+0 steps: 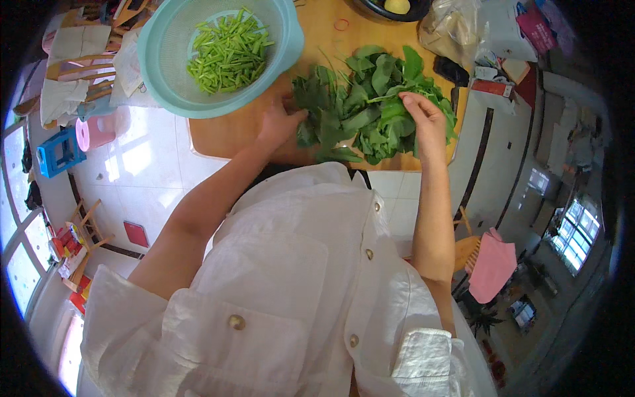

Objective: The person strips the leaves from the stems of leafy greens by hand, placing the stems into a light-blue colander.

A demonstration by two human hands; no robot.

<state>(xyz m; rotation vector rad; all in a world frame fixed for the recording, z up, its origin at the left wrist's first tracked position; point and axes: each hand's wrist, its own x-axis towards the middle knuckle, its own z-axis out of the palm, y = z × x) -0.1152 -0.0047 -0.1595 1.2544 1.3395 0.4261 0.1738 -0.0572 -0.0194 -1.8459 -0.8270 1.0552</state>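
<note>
Leafy green vegetables (377, 109) lie in a loose heap on the wooden table (223, 139) in front of me. My right hand (427, 116) pinches a pale green stem at the heap's right side, between thumb and fingertip. At the heap's left edge is my left hand (283, 121), its fingers partly curled and blurred; whether it holds a leaf I cannot tell. Up and left of it stands a light blue plastic colander (163, 79) with cut green stem pieces (228, 54) inside.
A black bowl (382, 15) with a yellowish round item and a plastic bag (449, 30) are at the table's far right. A dark object (450, 71) lies near the right edge, and a red rubber band (341, 25) beyond the leaves. Chairs (79, 69) stand at left.
</note>
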